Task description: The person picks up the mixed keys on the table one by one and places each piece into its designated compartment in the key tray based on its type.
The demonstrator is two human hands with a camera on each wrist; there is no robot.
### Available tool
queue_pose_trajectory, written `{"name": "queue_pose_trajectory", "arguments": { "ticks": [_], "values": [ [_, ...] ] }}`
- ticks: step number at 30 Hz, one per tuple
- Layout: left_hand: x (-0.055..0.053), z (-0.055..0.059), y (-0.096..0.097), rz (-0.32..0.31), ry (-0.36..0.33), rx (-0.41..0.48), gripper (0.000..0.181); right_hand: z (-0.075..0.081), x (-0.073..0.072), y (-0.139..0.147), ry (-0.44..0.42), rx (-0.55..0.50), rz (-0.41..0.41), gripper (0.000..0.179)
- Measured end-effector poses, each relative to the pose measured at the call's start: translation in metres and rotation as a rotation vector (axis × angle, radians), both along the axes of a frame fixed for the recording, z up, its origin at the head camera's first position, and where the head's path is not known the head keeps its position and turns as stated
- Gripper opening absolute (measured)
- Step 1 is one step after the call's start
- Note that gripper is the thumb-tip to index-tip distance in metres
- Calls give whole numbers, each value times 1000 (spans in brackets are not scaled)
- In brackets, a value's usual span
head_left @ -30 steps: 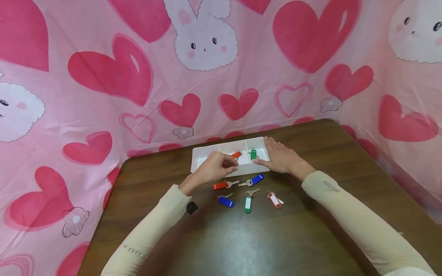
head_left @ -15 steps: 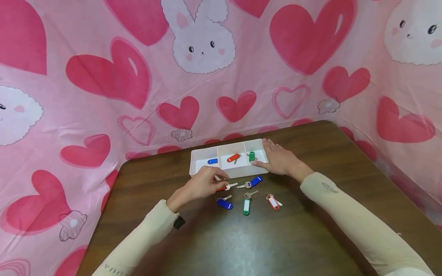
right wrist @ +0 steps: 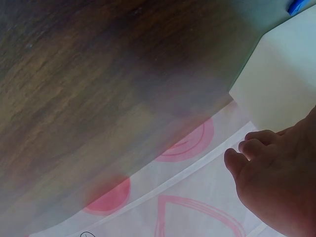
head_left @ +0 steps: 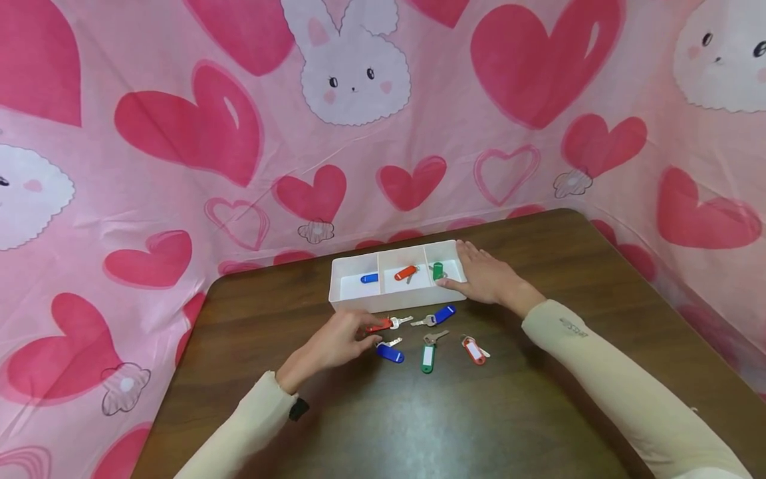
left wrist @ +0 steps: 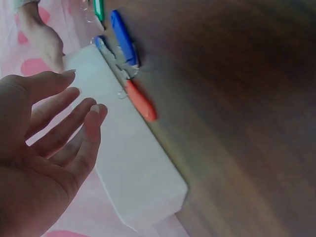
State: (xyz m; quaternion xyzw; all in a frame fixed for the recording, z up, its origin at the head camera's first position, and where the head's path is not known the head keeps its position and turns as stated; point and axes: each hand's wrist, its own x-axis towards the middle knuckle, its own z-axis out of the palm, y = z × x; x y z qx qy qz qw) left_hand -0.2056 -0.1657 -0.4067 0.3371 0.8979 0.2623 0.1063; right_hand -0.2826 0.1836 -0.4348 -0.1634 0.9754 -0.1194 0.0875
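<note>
My left hand (head_left: 335, 342) is low over the table, its fingertips at a red key tag (head_left: 377, 326) with a key, its thumb close to a blue-tagged key (head_left: 390, 352). In the left wrist view the fingers are parted and hold nothing. My right hand (head_left: 487, 276) rests against the right end of a white three-compartment tray (head_left: 371, 304), fingers straight, thumb over the front rim. Inside, a blue tag (head_left: 369, 279) lies in the left compartment, a red-tagged key (head_left: 405, 273) in the middle, a green-tagged key (head_left: 438, 270) in the right.
In front of the tray lie another blue-tagged key (head_left: 444, 314), a green-tagged key (head_left: 427, 358) with a white label and a red-tagged key (head_left: 475, 350) with a white label. Behind the brown table (head_left: 538, 412) hangs a pink heart-patterned cloth (head_left: 359, 146).
My left hand has come out from over the tray, down and left to the red-tagged key on the table. The blue tag in the left compartment is uncovered. My right hand stays put.
</note>
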Motion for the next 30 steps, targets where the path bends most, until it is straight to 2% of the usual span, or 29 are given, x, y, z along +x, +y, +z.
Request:
{"name": "queue_pose_trajectory", "arguments": {
  "ticks": [3,7,18,30],
  "values": [
    [3,-5,-5,36,-12,2,33,0,-1,1,7,0,0,115],
    [7,-11,-10,46,15,-28,32,-1,-2,1,11,-1,4,116],
    [19,-25,-15,6,162,-156,36,-1,0,1,2,-9,2,114],
    [24,-34,-18,-45,232,-199,40,-2,0,2,4,-11,5,116]
  ]
}}
